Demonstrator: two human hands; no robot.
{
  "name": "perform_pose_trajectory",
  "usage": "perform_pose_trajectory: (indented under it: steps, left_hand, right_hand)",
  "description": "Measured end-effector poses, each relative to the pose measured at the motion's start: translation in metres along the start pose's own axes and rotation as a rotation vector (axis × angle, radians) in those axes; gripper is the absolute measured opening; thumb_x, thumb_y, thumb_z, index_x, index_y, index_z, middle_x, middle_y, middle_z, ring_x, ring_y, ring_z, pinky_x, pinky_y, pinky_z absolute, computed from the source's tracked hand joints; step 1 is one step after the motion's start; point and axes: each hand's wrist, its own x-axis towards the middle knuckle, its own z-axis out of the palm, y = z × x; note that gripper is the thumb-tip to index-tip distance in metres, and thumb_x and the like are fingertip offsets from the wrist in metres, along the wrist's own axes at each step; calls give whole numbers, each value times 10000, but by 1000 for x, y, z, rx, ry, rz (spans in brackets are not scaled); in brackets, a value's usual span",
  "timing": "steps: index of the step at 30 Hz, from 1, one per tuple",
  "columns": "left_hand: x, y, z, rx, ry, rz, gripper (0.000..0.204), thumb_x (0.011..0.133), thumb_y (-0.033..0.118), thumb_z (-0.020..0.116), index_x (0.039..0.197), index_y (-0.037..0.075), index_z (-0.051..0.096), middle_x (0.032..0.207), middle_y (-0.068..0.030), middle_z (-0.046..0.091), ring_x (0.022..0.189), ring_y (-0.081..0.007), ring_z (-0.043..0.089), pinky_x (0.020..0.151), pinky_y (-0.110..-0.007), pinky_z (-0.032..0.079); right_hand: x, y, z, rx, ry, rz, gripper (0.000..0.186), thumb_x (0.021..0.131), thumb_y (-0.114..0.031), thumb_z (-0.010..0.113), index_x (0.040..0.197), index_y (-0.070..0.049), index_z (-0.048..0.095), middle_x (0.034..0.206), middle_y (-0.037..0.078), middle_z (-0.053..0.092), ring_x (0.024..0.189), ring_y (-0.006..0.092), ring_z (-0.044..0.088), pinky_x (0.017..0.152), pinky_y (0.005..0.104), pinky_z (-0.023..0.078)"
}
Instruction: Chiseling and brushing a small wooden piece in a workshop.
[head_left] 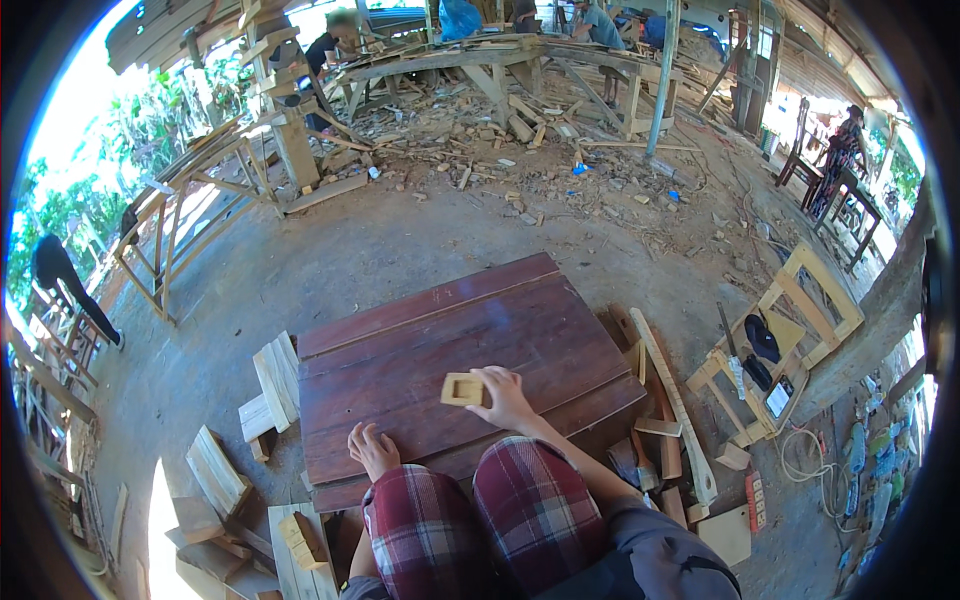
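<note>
A dark red-brown plank tabletop lies low in front of my knees. Over it, my right hand grips a small pale wooden block by its right end. The block has a rectangular recess in its upper face. My left hand rests on the near left part of the tabletop, its fingers loosely spread and holding nothing. A similar light wooden block sits on a pale board at my lower left.
Wood offcuts lie left of the tabletop. To the right are a long pale wooden strip, a brush and a wooden frame holding a dark cap and a phone. Farther off, a workbench stands amid scraps; several people are about.
</note>
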Motion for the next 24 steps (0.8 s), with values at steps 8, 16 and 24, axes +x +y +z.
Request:
perform_pose_trajectory:
  steps: [8, 16, 24]
  left_hand:
    - [0, -5, -4, -13, -9, 4, 321, 782, 77, 614, 1097, 92, 554, 1286, -142, 447, 1235, -356, 373, 1039, -500, 280]
    - [-1, -9, 6, 17, 20, -23, 326, 769, 77, 620, 1089, 120, 576, 1275, -129, 474, 1224, -343, 392, 1028, -501, 293]
    - [8, -39, 18, 175, 148, 18, 292, 792, 129, 658, 1078, 169, 616, 1281, -94, 487, 1222, -301, 405, 1017, -496, 307]
  right_hand:
    - [8, 17, 53, -237, -309, -81, 713, 875, -341, 619, 1447, -55, 303, 1425, 187, 409, 1368, 295, 319, 1049, 535, 245]
    - [-117, 21, -5, -115, 161, -117, 267, 809, -224, 626, 1058, -128, 619, 1011, -20, 642, 1038, 150, 577, 880, 365, 364]
    - [-326, 69, -70, -347, -12, 428, 258, 802, -120, 589, 1042, -26, 594, 1027, 171, 590, 1021, 332, 546, 889, 467, 431]
